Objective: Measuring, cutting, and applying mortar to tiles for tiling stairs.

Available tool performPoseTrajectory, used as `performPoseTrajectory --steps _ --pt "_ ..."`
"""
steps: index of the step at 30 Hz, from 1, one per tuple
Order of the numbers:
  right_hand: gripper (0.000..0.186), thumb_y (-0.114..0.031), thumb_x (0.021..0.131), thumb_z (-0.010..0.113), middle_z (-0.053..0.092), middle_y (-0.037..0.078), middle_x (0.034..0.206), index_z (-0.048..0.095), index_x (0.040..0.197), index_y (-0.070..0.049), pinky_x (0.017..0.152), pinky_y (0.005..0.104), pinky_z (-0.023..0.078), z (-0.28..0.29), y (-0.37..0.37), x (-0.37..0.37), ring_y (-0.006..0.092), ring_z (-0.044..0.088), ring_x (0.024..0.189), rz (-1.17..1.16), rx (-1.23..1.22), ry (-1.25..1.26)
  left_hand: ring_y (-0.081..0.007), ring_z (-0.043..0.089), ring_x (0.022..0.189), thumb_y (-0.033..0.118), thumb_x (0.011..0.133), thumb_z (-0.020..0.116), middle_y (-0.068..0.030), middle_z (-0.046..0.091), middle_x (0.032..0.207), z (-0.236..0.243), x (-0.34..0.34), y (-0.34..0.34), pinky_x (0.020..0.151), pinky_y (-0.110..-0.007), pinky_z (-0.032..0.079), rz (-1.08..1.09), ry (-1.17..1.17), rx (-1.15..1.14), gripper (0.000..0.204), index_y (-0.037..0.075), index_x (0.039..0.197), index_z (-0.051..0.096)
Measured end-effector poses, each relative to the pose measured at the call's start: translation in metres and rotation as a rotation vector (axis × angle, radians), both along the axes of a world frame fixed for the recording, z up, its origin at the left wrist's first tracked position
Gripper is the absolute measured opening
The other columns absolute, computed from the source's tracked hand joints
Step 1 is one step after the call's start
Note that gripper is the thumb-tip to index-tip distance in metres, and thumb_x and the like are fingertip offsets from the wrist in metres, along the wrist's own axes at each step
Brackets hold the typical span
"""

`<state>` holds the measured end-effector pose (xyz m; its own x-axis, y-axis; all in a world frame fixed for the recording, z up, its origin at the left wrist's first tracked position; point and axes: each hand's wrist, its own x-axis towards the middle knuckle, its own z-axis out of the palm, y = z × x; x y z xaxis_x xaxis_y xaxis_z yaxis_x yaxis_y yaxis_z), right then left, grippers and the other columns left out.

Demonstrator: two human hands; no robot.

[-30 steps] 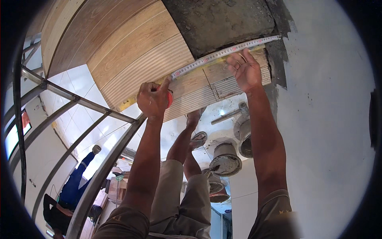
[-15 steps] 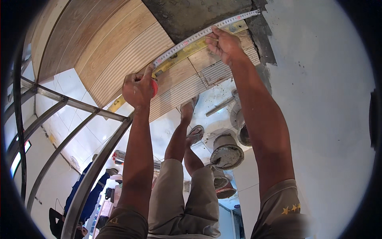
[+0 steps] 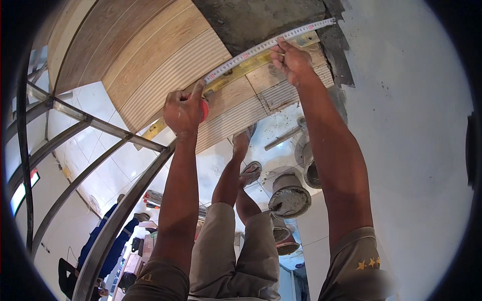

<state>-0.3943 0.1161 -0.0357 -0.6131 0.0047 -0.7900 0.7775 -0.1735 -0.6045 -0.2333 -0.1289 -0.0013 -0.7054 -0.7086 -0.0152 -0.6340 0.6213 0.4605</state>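
Note:
My left hand (image 3: 183,111) is closed round the red case of a tape measure (image 3: 204,110), its index finger and thumb by the mouth of the case. From there the pale blade (image 3: 246,55) runs out to the upper right, its tip over the rough grey edge by the wall. My right hand (image 3: 293,61) has curled fingers, and its index finger meets the blade partway along. Just below the blade, a yellow straightedge (image 3: 261,59) lies across wood-look tiles (image 3: 231,97). My palm hides part of the tape case.
Bare grey mortar (image 3: 261,22) lies beyond the tiles, with a pale wall (image 3: 411,125) at right. Metal frame bars (image 3: 108,126) rise at left. Mortar buckets (image 3: 290,200) stand near my sandalled feet. Someone in blue trousers (image 3: 108,246) is at lower left.
The whole view has shifted slightly, so the tiles and tape appear a little further right and lower. Both hands keep nearly the same places along the blade.

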Motion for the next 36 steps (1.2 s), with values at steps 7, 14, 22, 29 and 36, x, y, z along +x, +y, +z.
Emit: performPoseTrajectory --steps 7,14,22,29,36 --pt "0.026 -0.032 0.102 0.068 0.072 0.001 0.100 0.068 0.118 -0.011 0.064 0.0236 0.057 0.000 0.005 0.000 0.0087 0.065 0.078 0.032 0.012 -0.002 -0.0323 0.066 0.064 0.055 0.069 0.090 -0.0132 0.067 0.072 0.002 -0.001 0.000 0.065 -0.042 0.053 -0.009 0.009 0.013 0.057 0.003 0.064 0.068" --pt "0.029 -0.037 0.101 0.068 0.071 0.001 0.096 0.067 0.112 -0.011 0.067 0.0262 0.057 -0.004 0.009 -0.002 0.0100 0.066 0.078 -0.032 -0.030 -0.012 -0.0321 0.065 0.063 0.054 0.068 0.091 -0.0124 0.066 0.070 -0.005 -0.001 -0.001 0.062 -0.042 0.053 -0.014 0.011 0.028 0.057 0.003 0.063 0.067" --pt "0.034 -0.040 0.098 0.071 0.067 0.000 0.097 0.066 0.116 -0.011 0.069 0.0270 0.058 -0.012 0.015 -0.003 0.0116 0.068 0.080 -0.223 -0.113 0.060 -0.0306 0.059 0.055 0.042 0.073 0.092 -0.0118 0.061 0.064 -0.009 0.005 -0.005 0.056 -0.043 0.048 -0.198 0.123 -0.074 0.052 0.002 0.060 0.062" --pt "0.036 -0.038 0.099 0.072 0.067 0.000 0.094 0.066 0.122 -0.011 0.068 0.0270 0.058 -0.007 0.022 -0.011 0.0114 0.067 0.078 -0.260 -0.128 0.063 -0.0277 0.056 0.054 0.039 0.074 0.093 -0.0107 0.061 0.063 0.004 -0.004 -0.003 0.056 -0.042 0.046 -0.137 0.072 -0.026 0.050 0.002 0.059 0.062" --pt "0.021 -0.028 0.104 0.064 0.063 0.001 0.086 0.066 0.109 -0.008 0.061 0.0265 0.054 -0.014 0.022 -0.011 0.0122 0.062 0.068 -0.298 -0.118 0.048 -0.0264 0.057 0.055 0.035 0.075 0.092 -0.0098 0.060 0.062 0.005 0.003 -0.011 0.057 -0.043 0.046 -0.227 0.059 0.000 0.047 0.002 0.061 0.062"
